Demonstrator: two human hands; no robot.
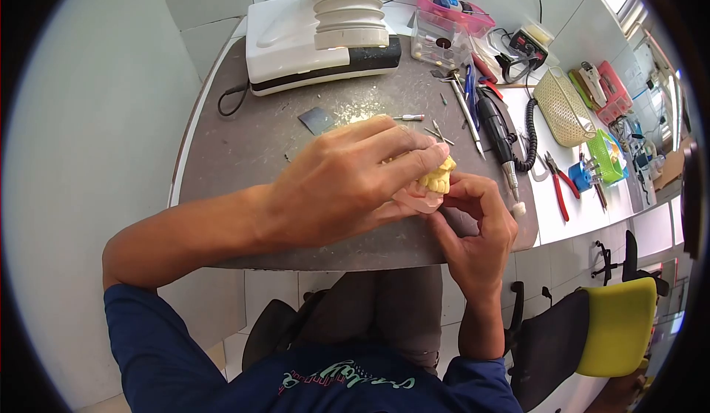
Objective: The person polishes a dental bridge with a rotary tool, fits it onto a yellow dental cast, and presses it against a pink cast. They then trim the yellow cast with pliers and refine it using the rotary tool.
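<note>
A yellow dental cast [436,179] rests on a pink base [420,199], both held between my two hands above the front part of the grey worktop. My left hand [351,176] reaches over from the left, its fingers wrapped round the cast's back and left side and hiding part of it. From the right, my right hand [477,224] grips the right side of the cast and base with thumb and fingers. Pale shavings [355,107] and a dark square sheet [316,120] lie behind my left hand.
A white box unit [296,43] with a ribbed hose [347,6] stands at the back left. To the right lie a black handpiece [494,121], red pliers [558,187], a cream basket [560,106] and a green basket [606,160]. A yellow-backed chair [617,324] stands at lower right.
</note>
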